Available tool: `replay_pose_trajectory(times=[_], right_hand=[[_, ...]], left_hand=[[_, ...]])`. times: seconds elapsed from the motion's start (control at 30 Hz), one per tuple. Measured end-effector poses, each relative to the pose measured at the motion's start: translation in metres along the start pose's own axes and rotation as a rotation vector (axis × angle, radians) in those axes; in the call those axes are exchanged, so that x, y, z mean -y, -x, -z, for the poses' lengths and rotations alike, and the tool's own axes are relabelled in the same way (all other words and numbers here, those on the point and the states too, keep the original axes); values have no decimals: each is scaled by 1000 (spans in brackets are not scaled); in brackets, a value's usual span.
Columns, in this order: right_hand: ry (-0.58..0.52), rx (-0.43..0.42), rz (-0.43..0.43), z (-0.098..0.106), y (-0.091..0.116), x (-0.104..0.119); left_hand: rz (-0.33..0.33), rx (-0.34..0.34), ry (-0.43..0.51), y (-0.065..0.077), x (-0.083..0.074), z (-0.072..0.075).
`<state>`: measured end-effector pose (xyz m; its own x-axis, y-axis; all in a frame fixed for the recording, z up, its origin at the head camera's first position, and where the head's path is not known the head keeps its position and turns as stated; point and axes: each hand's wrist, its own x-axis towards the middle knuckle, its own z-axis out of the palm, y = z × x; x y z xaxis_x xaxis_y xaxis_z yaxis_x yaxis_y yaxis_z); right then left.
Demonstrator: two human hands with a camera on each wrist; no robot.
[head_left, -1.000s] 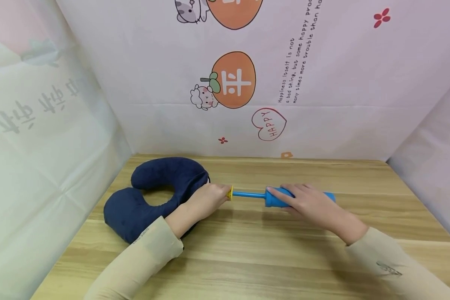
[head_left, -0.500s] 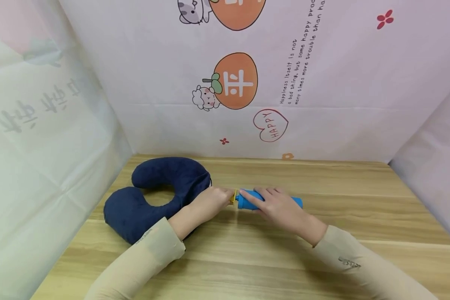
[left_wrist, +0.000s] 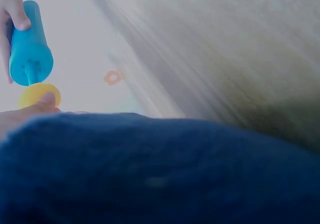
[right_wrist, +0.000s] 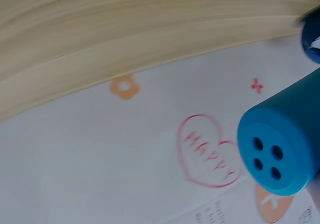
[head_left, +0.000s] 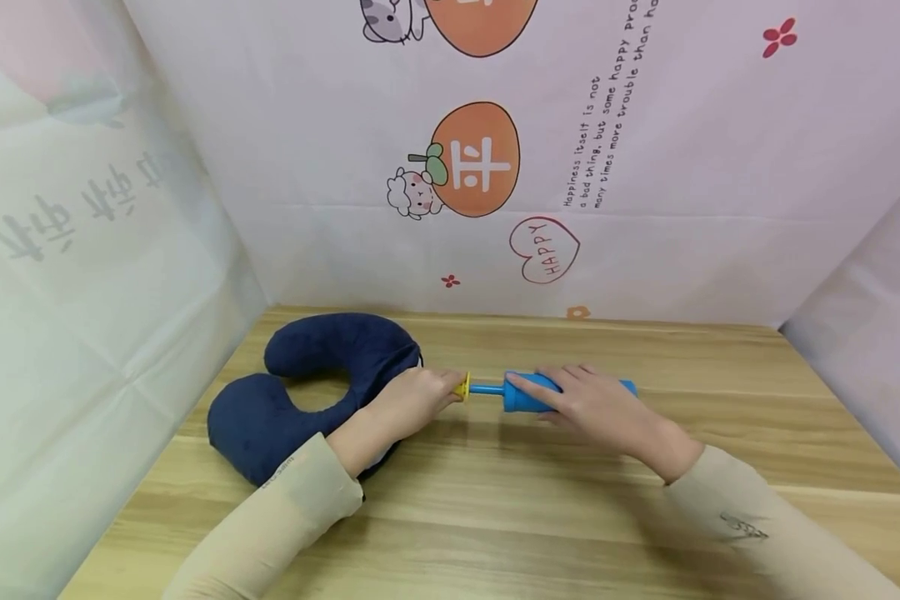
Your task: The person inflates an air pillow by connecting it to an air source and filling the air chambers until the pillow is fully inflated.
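Note:
A blue hand pump (head_left: 521,393) lies level between the two hands in the head view. My right hand (head_left: 596,408) grips its barrel from above, thumb along the side. At the other end, my left hand (head_left: 414,396) holds the yellow end piece (head_left: 462,387), mostly hidden by the fingers. A short length of blue rod (head_left: 487,389) shows between yellow piece and barrel. The right wrist view shows the barrel's end face (right_wrist: 270,154) with several holes. Beside and partly under my left forearm lies a navy U-shaped neck pillow (head_left: 258,425), which fills the lower left wrist view.
Beneath everything is a wood-grain table (head_left: 510,525). A white printed cloth (head_left: 667,258) hangs behind it, and similar sheets rise at the left (head_left: 105,333) and right (head_left: 870,275) sides.
My right hand slid the barrel left until it nearly met the yellow piece, then drew it partway back right, exposing the rod again. My left hand and the pillow stayed about in place.

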<state>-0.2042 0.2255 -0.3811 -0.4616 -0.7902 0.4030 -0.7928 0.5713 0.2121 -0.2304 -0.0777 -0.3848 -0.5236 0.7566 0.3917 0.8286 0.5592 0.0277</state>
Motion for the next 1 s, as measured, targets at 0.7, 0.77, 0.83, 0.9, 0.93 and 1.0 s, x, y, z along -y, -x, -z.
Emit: replay_pose_trajectory(times=[0.7,0.77,0.83,0.9,0.93,1.0], right_hand=[[29,-68,60,25,71,-45],[34,-70,49,27,69,-42],[41,-79,41,28,65,-38],[52,-95,43,28,58,-33],[55,-106,43,28,54,-31],[61,-131,53,26,43,-26]], left_hand=[[82,78,50,-2,-3,2],[84,75,47,-3,-4,2],[78,67,34,-4,-4,3],[63,57,18,-5,-5,4],[54,55,7,-5,-5,4],[49,45,-4,-4,-5,6]])
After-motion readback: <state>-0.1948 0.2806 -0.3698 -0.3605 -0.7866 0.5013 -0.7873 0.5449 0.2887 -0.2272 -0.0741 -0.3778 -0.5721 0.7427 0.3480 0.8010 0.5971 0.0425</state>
